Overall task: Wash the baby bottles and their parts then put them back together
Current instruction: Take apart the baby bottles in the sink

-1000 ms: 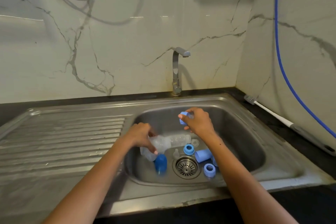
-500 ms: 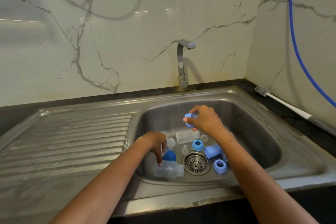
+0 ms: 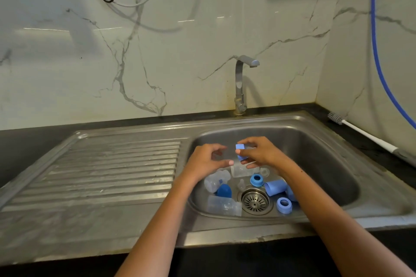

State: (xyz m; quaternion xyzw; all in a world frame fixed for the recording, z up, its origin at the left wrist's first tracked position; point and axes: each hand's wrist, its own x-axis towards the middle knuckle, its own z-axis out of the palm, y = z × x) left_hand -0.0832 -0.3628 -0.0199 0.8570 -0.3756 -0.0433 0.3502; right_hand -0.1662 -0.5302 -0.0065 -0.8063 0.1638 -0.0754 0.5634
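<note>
1. The right hand pinches a light blue collar ring at centre frame, above the basin
2. The left hand has curved fingers around something clear just left of the ring; whether it truly grips is hard to tell
3. Below the hands lie clear bottles, a dark blue cap, a light blue cap and more rings around the drain
4. The tap shows no water and the bottle brush lies at right, so washing seems barely begun; reassembly remains
</note>
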